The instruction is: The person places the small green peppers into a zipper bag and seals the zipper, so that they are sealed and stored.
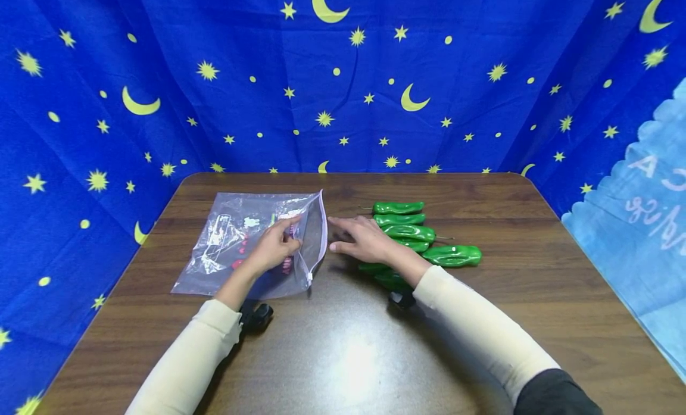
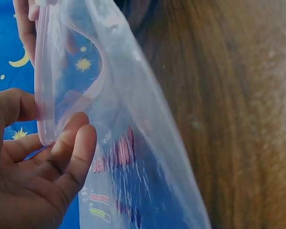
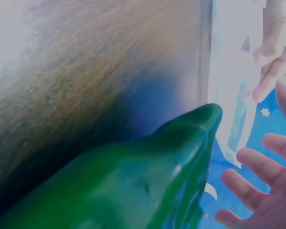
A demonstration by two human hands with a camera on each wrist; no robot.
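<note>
A clear zip bag with a pink zip edge and printed markings lies on the table, its mouth facing right and parted. My left hand is over the bag near the mouth; in the left wrist view its fingers lie on both sides of the bag's edge, holding it. My right hand reaches in from the right, fingertips right at the pink edge. Its fingers are spread and hold nothing in the right wrist view. Several green peppers lie beside and partly under the right forearm.
The brown wooden table has a blue moon-and-star curtain behind it and along the left. A light blue cloth hangs at the right. Small black devices sit at the wrists. The bag's slider is at its near corner.
</note>
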